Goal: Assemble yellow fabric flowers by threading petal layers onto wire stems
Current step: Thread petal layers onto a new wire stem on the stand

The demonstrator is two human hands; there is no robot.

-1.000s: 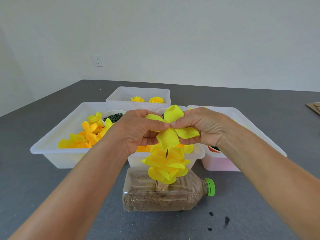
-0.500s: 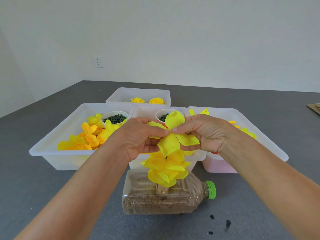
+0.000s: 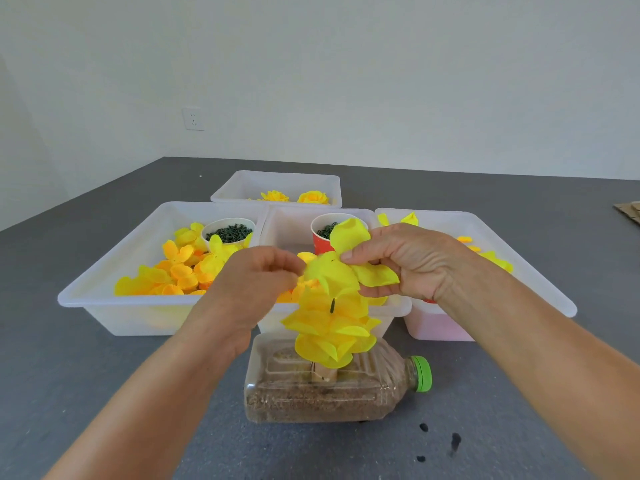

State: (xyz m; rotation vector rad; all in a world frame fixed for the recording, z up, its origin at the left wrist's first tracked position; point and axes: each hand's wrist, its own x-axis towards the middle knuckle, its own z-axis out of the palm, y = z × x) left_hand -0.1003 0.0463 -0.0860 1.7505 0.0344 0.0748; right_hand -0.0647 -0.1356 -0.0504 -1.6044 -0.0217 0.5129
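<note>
The petal layer (image 3: 349, 268), bright yellow with broad floppy lobes, hangs between the two hands, just above the stack of petals (image 3: 329, 327) already on the dark wire stem (image 3: 332, 305). The right hand (image 3: 408, 261) pinches it; the left hand (image 3: 259, 278) pinches its near edge, probably to line its centre hole over the stem tip. Below both hands, a sand-filled bottle (image 3: 329, 393) lying on the tabletop (image 3: 104, 393) apparently anchors the stem.
</note>
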